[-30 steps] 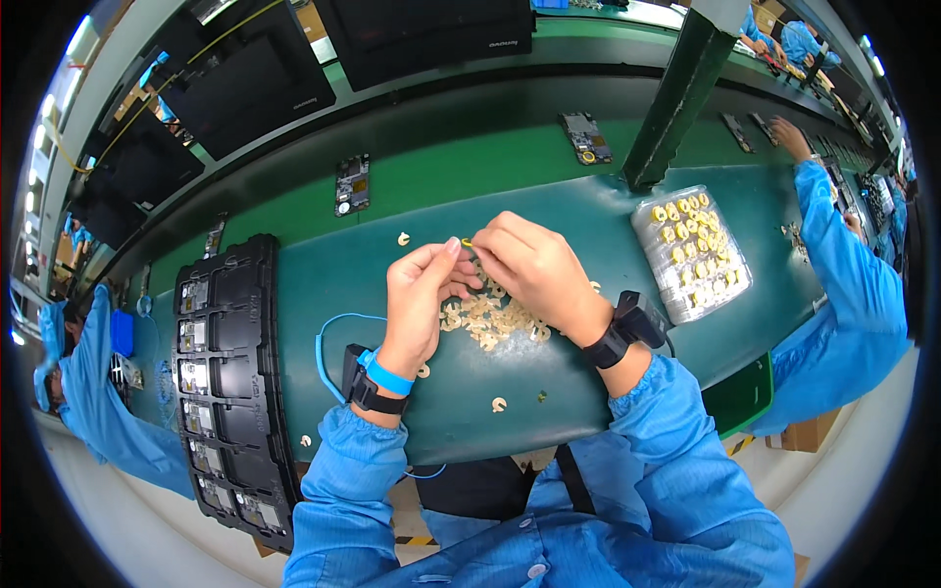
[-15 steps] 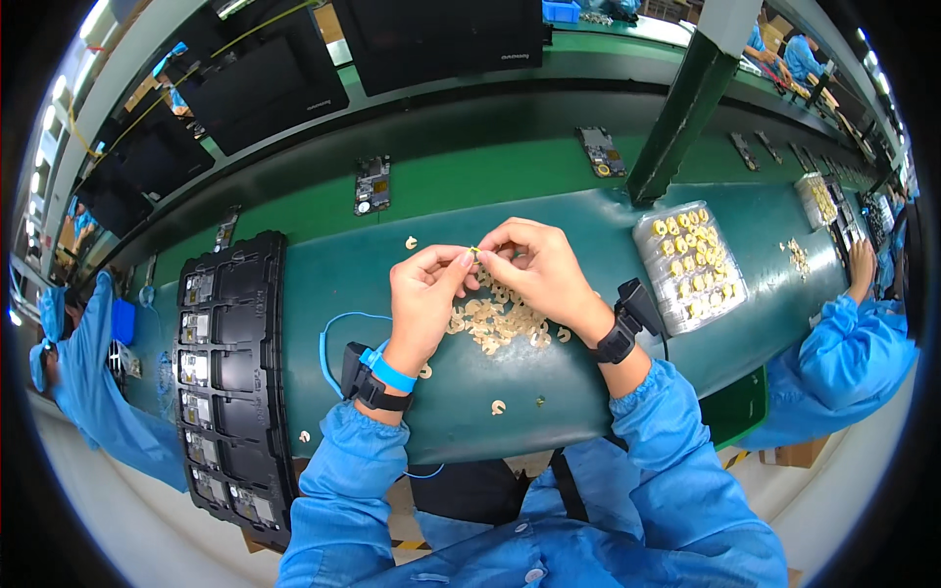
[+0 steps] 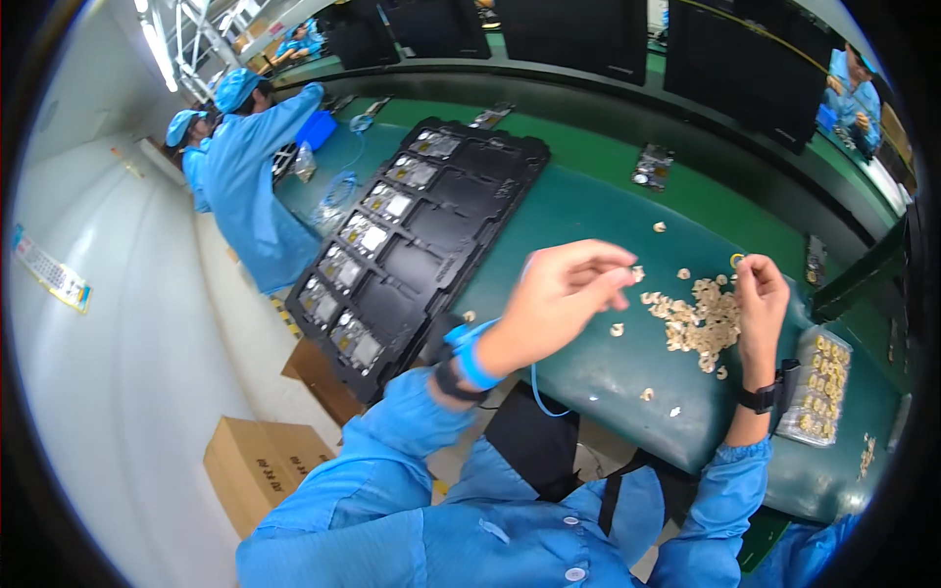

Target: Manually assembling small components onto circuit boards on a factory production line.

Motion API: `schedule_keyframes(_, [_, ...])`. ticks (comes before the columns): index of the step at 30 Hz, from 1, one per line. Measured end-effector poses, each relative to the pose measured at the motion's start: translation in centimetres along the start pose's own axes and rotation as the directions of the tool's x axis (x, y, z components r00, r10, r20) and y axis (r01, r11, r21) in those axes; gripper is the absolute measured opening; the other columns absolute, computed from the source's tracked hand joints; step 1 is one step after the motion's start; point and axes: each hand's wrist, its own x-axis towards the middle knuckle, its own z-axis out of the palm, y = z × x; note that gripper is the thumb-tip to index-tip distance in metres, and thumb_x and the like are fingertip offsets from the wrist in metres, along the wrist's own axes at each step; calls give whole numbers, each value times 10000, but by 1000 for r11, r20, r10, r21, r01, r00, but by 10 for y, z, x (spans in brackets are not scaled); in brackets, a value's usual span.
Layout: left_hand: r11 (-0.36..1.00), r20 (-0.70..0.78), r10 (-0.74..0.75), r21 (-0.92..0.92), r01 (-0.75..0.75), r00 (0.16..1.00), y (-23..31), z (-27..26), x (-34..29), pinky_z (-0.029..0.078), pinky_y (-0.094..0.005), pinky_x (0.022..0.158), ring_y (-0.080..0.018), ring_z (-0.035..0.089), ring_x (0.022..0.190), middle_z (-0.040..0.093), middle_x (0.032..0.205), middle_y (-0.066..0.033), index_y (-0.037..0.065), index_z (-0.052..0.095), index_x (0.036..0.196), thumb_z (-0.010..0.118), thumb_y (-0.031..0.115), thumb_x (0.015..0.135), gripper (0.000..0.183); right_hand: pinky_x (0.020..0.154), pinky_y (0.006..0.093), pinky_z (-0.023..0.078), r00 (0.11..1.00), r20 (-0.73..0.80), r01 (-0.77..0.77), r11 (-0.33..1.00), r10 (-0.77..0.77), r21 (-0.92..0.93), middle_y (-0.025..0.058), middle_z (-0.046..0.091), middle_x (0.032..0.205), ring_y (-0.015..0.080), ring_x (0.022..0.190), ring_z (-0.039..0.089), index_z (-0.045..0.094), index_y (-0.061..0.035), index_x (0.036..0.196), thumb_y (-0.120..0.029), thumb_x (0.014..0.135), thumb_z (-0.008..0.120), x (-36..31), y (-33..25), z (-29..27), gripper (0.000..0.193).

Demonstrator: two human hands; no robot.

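My left hand (image 3: 564,299), slightly blurred, is held over the green mat with thumb and fingers apart. A small pale C-shaped piece (image 3: 637,274) shows right by its fingertips; whether it touches them I cannot tell. To the right, my right hand (image 3: 763,294) pinches a small yellow ring (image 3: 737,261) between thumb and fingertip. Between the hands lies a loose pile of pale C-shaped pieces (image 3: 698,323), with several strays around it. Beyond my right wrist, a clear plastic tray (image 3: 806,423) carries rows of yellow rings.
At the left, a black tray (image 3: 431,245) with circuit boards reaches past the table edge. Another circuit board (image 3: 653,167) lies on the green strip behind the mat. Cardboard boxes (image 3: 250,465) stand on the floor. Two people in blue work at the far left. A dark post (image 3: 858,269) rises at right.
My hands have come apart: the left moved leftward with its fingers parted, while the right keeps the yellow ring. The view has swung left, bringing in more of the black tray and the floor.
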Motion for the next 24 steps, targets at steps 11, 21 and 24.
schedule_keyframes(11, [377, -474, 73, 828, 416, 878, 32, -174, -182, 568, -348, 720, -278, 713, 793, 742, 961, -145, -19, 718, 1040, 664, -36, 873, 176, 556, 188, 307, 994, 89, -55, 992, 66, -116, -87, 527, 786, -12, 639, 410, 629, -45, 956, -145, 1021, 646, -7, -5, 12, 121])
schedule_keyframes(21, [-37, -198, -66, 980, 196, 978, 18, -196, -201, 488, -454, 1037, -402, 569, 1188, 638, 1296, -175, -23, 663, 1238, 609, -130, 742, 511, 523, 186, 292, 994, 105, -24, 989, 40, -148, -91, 514, 763, -16, 605, 395, 636, -55, 965, -157, 1027, 632, -5, 12, 10, 120])
schedule_keyframes(24, [-79, -243, -157, 969, 234, 957, 31, -193, -198, 483, -442, 1043, -394, 541, 1225, 609, 1291, -156, 22, 671, 1236, 623, -145, 716, 549, 527, 182, 300, 993, 112, -20, 990, 36, -140, -90, 524, 774, -18, 609, 405, 637, -56, 965, -155, 1027, 631, -7, 7, 11, 117])
